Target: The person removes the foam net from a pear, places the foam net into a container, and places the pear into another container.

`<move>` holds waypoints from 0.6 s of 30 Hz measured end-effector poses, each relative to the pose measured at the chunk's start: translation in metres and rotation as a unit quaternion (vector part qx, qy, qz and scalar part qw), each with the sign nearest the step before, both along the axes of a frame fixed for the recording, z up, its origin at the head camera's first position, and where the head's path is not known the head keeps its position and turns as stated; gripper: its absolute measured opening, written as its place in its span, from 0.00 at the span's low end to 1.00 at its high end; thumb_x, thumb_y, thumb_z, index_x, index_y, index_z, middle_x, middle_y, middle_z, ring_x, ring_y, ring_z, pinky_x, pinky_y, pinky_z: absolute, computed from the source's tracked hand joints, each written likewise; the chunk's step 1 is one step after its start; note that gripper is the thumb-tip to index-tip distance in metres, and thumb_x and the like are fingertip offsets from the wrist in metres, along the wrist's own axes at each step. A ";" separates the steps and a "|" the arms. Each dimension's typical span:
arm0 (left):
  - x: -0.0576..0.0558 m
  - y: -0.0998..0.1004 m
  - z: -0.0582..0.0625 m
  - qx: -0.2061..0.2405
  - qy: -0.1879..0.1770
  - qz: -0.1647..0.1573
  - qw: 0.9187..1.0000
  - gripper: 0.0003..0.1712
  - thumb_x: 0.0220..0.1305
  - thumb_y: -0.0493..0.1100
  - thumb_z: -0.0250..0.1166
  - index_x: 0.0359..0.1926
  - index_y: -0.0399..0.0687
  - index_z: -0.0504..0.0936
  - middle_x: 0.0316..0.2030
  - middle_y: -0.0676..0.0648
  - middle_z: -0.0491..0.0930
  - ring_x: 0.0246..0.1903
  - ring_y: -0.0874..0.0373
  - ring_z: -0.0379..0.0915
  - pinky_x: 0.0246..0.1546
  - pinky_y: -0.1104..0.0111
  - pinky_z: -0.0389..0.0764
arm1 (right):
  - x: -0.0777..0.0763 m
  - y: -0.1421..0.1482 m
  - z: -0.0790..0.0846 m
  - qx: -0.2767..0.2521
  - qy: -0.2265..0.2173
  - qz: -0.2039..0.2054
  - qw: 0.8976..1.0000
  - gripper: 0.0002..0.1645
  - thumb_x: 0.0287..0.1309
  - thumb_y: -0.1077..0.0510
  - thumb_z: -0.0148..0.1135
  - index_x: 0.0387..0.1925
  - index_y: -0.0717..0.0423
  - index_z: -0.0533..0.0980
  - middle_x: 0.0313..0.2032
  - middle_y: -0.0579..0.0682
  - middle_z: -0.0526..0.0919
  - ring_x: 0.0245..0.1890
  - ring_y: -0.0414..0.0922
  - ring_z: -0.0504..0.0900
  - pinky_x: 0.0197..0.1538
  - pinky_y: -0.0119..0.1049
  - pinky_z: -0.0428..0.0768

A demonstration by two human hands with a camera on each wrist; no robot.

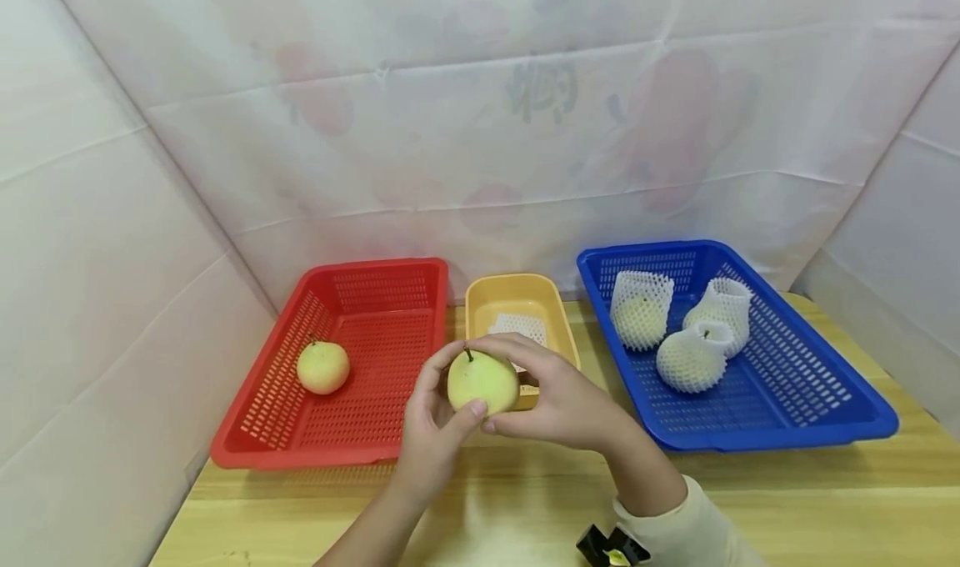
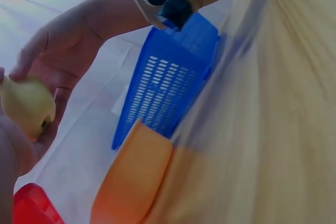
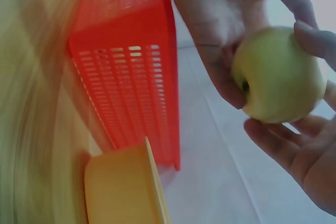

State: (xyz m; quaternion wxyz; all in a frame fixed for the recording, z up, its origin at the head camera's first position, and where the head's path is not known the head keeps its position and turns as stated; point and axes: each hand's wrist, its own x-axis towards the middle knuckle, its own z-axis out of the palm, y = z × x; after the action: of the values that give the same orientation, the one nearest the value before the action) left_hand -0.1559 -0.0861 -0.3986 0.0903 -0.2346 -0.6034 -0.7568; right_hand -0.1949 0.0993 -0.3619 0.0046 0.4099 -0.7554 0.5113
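Observation:
Both hands hold a yellow-green pear up above the front of the yellow tray, its stem pointing upward. The left hand cups it from the left, thumb on the near side. From the right, the right hand grips it with fingers over the top and thumb underneath. In the right wrist view the bare pear shows its dark blossom end between the two hands. White foam netting lies in the yellow tray, partly hidden behind the hands.
At left, a red basket holds one bare pear. The blue basket at right contains three pears in white foam nets, one a netted pear near the front. All stand on a wooden table before a white cloth.

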 end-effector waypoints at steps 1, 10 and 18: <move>0.000 -0.001 0.002 -0.009 -0.004 0.011 1.000 0.36 0.62 0.31 0.62 0.70 0.41 0.60 0.62 0.38 0.65 0.59 0.49 0.67 0.56 0.66 0.79 | 0.000 -0.002 0.000 -0.002 0.012 -0.008 1.000 0.43 0.51 0.52 0.76 0.68 0.39 0.68 0.64 0.41 0.72 0.59 0.44 0.74 0.48 0.37 0.85; -0.004 -0.012 0.017 -0.065 -0.052 0.096 0.992 0.36 0.58 0.33 0.70 0.66 0.52 0.67 0.61 0.46 0.69 0.58 0.48 0.68 0.53 0.65 0.82 | -0.001 -0.028 -0.002 -0.001 0.077 -0.070 0.995 0.42 0.52 0.53 0.75 0.68 0.39 0.68 0.62 0.41 0.71 0.59 0.42 0.73 0.54 0.37 0.82; -0.011 -0.030 0.024 -0.055 -0.048 0.097 0.993 0.34 0.61 0.31 0.65 0.66 0.45 0.65 0.61 0.44 0.71 0.59 0.51 0.69 0.52 0.68 0.82 | -0.005 -0.041 0.002 -0.025 -0.003 -0.049 0.998 0.44 0.53 0.52 0.74 0.70 0.36 0.65 0.66 0.39 0.68 0.59 0.42 0.73 0.55 0.42 0.81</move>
State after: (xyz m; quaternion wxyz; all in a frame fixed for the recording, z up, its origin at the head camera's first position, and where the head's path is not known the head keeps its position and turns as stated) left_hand -0.1670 -0.1159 -0.3748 0.1215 -0.1428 -0.6674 -0.7208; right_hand -0.2003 0.0584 -0.3597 0.0378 0.3703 -0.7615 0.5306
